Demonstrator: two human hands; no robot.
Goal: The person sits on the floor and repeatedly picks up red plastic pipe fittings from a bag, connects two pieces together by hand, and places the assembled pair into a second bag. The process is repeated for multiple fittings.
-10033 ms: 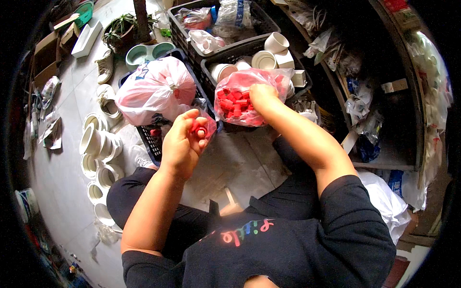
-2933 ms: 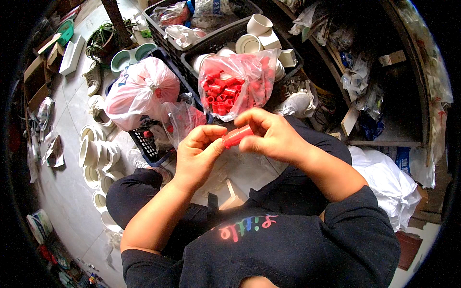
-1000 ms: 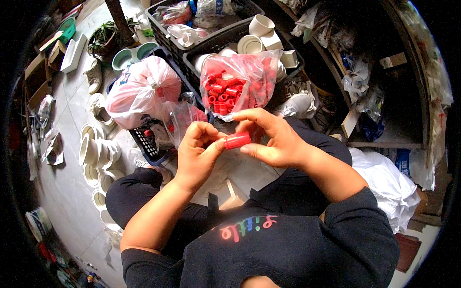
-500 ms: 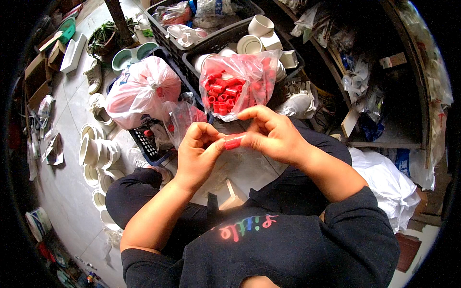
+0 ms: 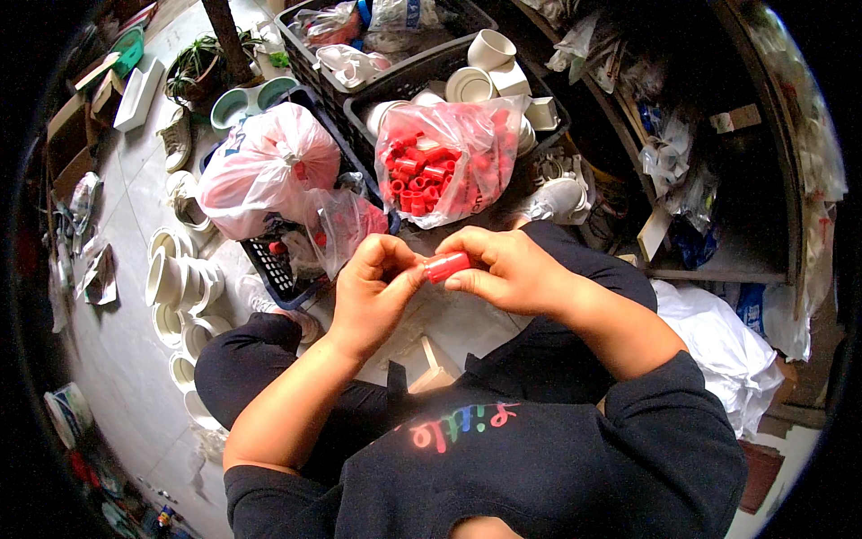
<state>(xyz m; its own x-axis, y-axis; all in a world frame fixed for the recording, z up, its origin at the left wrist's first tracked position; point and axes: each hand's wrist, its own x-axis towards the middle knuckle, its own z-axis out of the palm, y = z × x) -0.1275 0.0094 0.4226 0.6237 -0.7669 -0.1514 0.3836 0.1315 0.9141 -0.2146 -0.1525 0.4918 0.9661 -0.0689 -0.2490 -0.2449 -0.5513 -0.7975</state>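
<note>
fingers (image 5: pixel 467 241), left and right, in a pinch on red tube (image 5: pixel 447 266) (tiled floor (image 5: pixel 130 377), crates (image 5: pixel 422 59) beyond)

The tiled floor (image 5: pixel 126 359) carried a dark blue basket (image 5: pixel 280 280); left of it lay white pipe fittings (image 5: pixel 182 280) and shoes (image 5: pixel 177 144), a potted plant (image 5: pixel 193 83) farther back.

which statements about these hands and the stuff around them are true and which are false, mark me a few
1. The left hand and right hand both hold a red cylindrical fitting. True.
2. The clear bag of red fittings is left of the tied white bag. False: it is to the right.
3. The stacked white pipe fittings at left sit in a crate. False: they are on the tiled floor.
4. A potted plant stands near the green double bowl. True.
</note>
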